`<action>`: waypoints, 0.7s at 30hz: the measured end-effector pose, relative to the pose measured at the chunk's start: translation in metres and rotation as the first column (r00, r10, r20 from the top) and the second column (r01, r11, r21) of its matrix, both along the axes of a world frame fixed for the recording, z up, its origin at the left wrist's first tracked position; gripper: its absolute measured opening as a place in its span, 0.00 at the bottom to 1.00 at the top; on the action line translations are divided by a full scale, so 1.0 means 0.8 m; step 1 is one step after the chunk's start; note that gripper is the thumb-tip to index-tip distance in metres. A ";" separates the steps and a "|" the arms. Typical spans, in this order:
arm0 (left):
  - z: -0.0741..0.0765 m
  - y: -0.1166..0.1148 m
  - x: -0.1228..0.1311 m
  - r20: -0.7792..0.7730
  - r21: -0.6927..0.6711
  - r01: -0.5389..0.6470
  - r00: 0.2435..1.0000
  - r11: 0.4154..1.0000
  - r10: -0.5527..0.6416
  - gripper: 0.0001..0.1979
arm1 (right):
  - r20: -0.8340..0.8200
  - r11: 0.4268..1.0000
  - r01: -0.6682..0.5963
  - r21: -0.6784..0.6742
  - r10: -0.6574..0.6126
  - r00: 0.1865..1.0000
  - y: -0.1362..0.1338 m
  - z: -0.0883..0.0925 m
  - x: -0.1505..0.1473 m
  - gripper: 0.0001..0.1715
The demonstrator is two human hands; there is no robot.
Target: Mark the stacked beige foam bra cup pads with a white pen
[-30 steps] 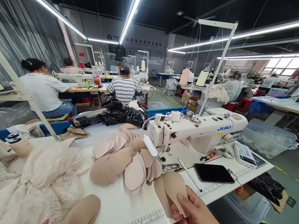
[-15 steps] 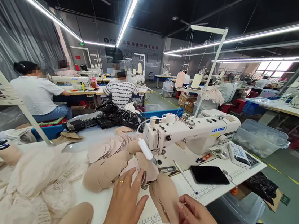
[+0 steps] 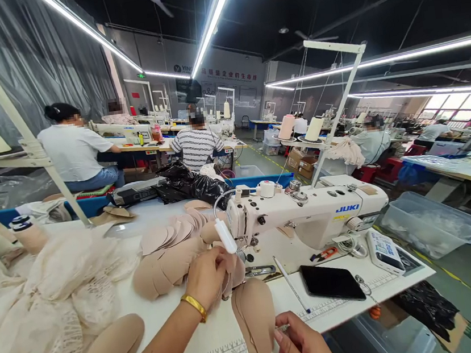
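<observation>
My left hand (image 3: 207, 277) reaches over the table to a group of beige bra pads (image 3: 234, 277) beside the sewing head. Its fingers are closed in a pinch on one pad there, the fingertips partly hidden. Closer to me, a small stack of bra pads (image 3: 256, 314) lies at the table's front edge. Beside that stack's right edge is my right hand (image 3: 301, 343), its fingers curled and thumb and fingers closed at the pad's rim. The white sewing machine (image 3: 300, 214) stands behind, a white lamp (image 3: 225, 236) hanging at its needle end.
Fanned rows of bra pads (image 3: 167, 265) lie left of the machine, with cream lace fabric (image 3: 40, 303) further left. A pen (image 3: 290, 284), a black phone (image 3: 332, 282) and orange snips (image 3: 327, 253) lie to the right. Co-workers sit at machines beyond.
My left hand has moved forward from lying spread beside the pads and closed on one of them. My right hand stays at the front stack. The view has shifted slightly left.
</observation>
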State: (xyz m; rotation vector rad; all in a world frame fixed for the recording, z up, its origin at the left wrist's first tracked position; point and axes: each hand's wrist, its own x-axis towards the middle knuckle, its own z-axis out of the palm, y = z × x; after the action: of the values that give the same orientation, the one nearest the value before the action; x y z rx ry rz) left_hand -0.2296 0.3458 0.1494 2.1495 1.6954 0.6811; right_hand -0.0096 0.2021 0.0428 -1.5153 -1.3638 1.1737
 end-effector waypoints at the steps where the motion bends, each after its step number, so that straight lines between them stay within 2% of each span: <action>1: 0.000 0.001 -0.002 0.033 -0.023 -0.016 0.999 1.000 0.017 0.16 | 0.002 1.000 -0.004 0.001 0.004 1.000 -0.001 0.000 0.000 0.46; 6: 0.003 0.003 -0.005 0.114 -0.079 -0.109 0.986 0.991 0.118 0.20 | 0.107 0.999 -0.021 0.026 0.018 0.994 -0.002 0.009 0.003 0.43; 10: -0.002 0.014 0.001 0.189 -0.096 -0.128 0.971 0.987 0.144 0.18 | 0.321 0.978 0.028 0.206 -0.095 0.942 0.003 0.025 0.013 0.34; 12: -0.005 0.019 0.006 0.265 -0.108 -0.120 0.953 0.987 0.145 0.16 | 0.372 0.956 0.045 0.290 -0.156 0.915 0.008 0.034 0.017 0.31; 14: -0.003 0.016 0.007 0.364 -0.111 -0.083 0.924 0.990 0.118 0.15 | 0.393 0.941 0.022 0.337 -0.161 0.905 0.015 0.044 0.019 0.29; 16: 0.007 0.003 0.000 0.465 -0.088 -0.029 0.883 0.996 0.067 0.18 | 0.396 0.922 -0.044 0.384 -0.122 0.910 0.025 0.055 0.018 0.25; 18: 0.021 -0.022 -0.020 0.541 -0.051 0.007 0.841 0.999 0.022 0.23 | 0.398 0.882 -0.128 0.453 -0.072 0.915 0.038 0.067 0.015 0.21; 21: 0.032 -0.073 -0.080 0.618 -0.018 -0.012 0.786 1.000 0.021 0.26 | 0.444 0.815 -0.248 0.523 -0.012 0.896 0.065 0.084 0.006 0.16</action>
State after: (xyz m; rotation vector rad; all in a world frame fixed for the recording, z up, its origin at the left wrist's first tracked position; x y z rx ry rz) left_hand -0.2934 0.2873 0.1753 1.6245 1.3389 1.2153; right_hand -0.0044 0.2542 0.1097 -1.2828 -1.9218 0.4130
